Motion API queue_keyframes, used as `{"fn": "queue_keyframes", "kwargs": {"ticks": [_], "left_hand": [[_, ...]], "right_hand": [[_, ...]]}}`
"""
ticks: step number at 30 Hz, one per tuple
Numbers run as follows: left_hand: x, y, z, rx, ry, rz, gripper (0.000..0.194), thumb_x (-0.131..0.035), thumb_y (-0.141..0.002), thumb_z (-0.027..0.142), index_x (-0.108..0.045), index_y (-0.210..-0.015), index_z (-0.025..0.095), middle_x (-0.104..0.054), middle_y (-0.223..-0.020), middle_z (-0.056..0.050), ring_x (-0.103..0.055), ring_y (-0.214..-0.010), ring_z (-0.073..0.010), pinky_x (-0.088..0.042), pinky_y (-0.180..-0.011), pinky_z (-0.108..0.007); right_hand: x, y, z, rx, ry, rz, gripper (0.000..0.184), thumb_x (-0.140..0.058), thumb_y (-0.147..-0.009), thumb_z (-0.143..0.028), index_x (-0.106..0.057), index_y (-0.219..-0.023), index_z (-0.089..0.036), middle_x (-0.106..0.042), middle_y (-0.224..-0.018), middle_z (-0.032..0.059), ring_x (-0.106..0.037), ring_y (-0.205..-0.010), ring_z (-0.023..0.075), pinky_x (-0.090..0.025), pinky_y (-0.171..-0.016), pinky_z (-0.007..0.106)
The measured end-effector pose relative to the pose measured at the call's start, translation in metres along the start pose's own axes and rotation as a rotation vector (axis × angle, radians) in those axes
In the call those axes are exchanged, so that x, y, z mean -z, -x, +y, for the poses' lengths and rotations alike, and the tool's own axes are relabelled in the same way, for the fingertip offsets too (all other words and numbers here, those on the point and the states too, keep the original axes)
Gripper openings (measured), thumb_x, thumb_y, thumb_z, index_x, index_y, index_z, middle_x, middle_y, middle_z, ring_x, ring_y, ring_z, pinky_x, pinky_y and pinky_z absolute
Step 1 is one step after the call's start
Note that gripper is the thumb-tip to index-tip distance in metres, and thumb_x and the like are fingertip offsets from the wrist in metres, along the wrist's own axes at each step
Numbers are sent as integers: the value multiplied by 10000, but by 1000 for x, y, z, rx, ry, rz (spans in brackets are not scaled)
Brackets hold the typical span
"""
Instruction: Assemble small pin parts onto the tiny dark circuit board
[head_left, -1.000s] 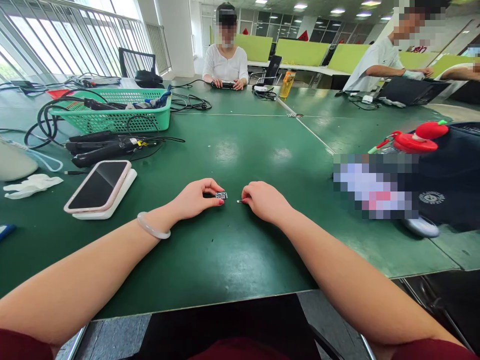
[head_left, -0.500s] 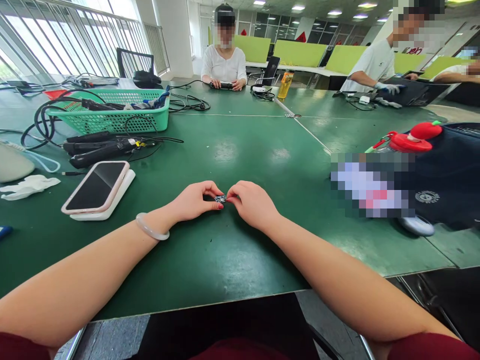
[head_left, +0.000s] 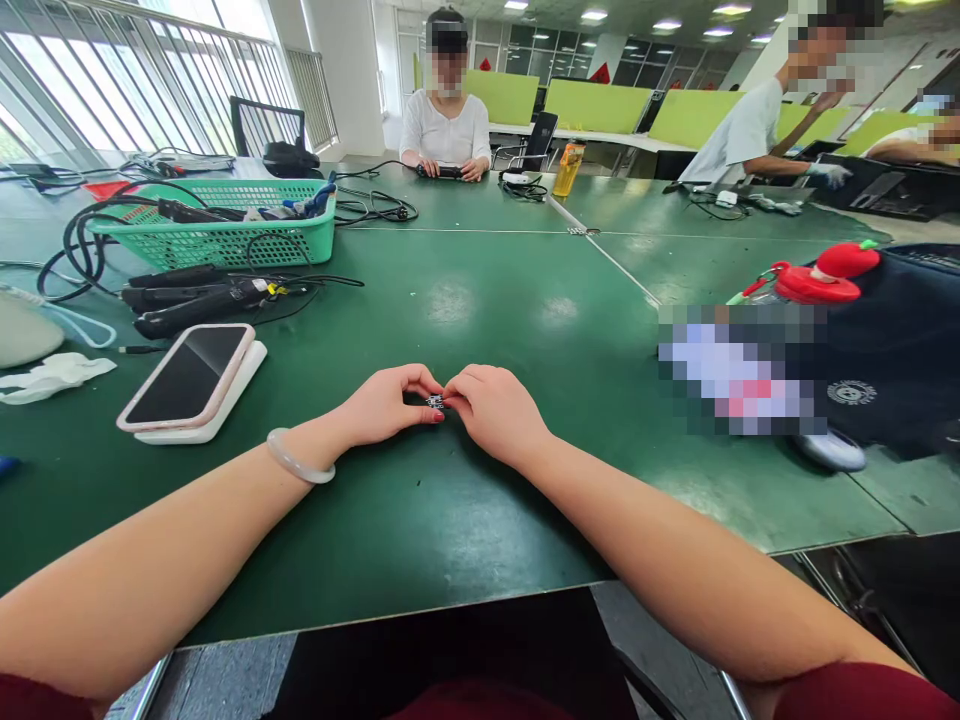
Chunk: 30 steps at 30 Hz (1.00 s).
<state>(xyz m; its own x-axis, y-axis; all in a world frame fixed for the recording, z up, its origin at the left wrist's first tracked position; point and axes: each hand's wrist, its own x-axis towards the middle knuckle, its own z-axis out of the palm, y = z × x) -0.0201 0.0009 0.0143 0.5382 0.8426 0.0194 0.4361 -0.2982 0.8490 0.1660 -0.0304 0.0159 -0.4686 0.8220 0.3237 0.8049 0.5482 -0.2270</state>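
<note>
A tiny black-and-white patterned piece, too small to name, sits between my two hands just above the table. My left hand pinches it between thumb and fingers, and a pale bangle rings that wrist. From the other side, my right hand has its thumb and fingertips pressed together at the piece's right end. My right fingers partly cover the piece, so what exactly they grip there is hidden.
On the left lie a pink-edged phone on a white box, black cabled devices and a green basket. A dark bag and a mouse are at right. Co-workers sit or stand across the green table.
My right fingers have come closer to my left ones, covering more of the piece, which looks turned. At far right, a co-worker has raised one arm and the black case there has shifted.
</note>
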Motion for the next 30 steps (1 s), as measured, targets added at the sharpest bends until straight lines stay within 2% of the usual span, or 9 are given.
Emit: {"fn": "queue_keyframes", "kwargs": {"ticks": [5,9,12,17,20,22,25,27,30], "left_hand": [[1,0,1,8,71,28,310,-705,-666,339,-574,-883,161,-665,-852,-39,-630,-834,-181,-489,-797,-346],[2,0,3,43,141,19,308,-699,-675,336,-574,-895,161,-682,-866,-48,-639,-843,-188,-493,-805,-356],[2,1,7,71,167,17,319,-684,-690,340,-598,-939,160,-689,-888,-53,-640,-854,-187,-486,-827,-355],[4,2,14,119,217,-29,384,-607,-758,352,-601,-1099,174,-687,-901,-54,-620,-768,-159,-499,-755,-325],[4,2,13,114,289,-27,371,-606,-763,356,-602,-1083,170,-670,-974,-65,-613,-800,-151,-494,-790,-323],[4,1,11,115,301,-38,355,-597,-769,355,-598,-1065,160,-667,-955,-63,-615,-794,-148,-489,-805,-328],[6,1,8,91,144,-7,384,-552,-788,368,-560,-1112,163,-666,-837,-41,-617,-749,-159,-491,-762,-330],[11,2,6,75,-121,105,407,-516,-800,369,-520,-1166,190,-663,-772,-27,-615,-725,-178,-480,-726,-328],[28,8,4,125,-642,292,340,-450,-824,340,-547,-1125,216,-680,-821,-78,-622,-750,-233,-449,-703,-342]], "right_hand": [[4,1,0,-58,-47,28,180,-533,-865,-297,-601,-990,-185,-620,-926,42,-551,-844,156,-370,-754,277],[3,1,3,-83,-48,23,200,-537,-862,-347,-609,-953,-184,-624,-912,39,-558,-829,155,-369,-746,281],[2,1,3,-69,-37,3,254,-505,-875,-404,-619,-932,-184,-630,-895,48,-561,-823,155,-357,-744,284],[2,-2,0,-32,32,44,306,-488,-872,-451,-617,-901,-175,-631,-856,50,-557,-812,158,-329,-718,286],[0,-6,-3,-9,82,69,341,-464,-877,-475,-615,-888,-170,-632,-839,52,-557,-796,157,-318,-695,290],[-2,-8,-4,22,98,65,359,-457,-876,-491,-616,-894,-169,-632,-835,54,-559,-802,157,-318,-692,290],[-5,-8,-2,41,66,45,365,-469,-864,-508,-617,-891,-175,-636,-850,49,-565,-821,153,-330,-702,281],[-5,-8,2,19,34,23,340,-487,-859,-496,-623,-874,-185,-638,-839,34,-569,-801,146,-343,-699,274],[-1,-7,8,-65,-17,3,326,-454,-886,-462,-640,-845,-197,-635,-811,24,-567,-741,132,-361,-678,263]]}}
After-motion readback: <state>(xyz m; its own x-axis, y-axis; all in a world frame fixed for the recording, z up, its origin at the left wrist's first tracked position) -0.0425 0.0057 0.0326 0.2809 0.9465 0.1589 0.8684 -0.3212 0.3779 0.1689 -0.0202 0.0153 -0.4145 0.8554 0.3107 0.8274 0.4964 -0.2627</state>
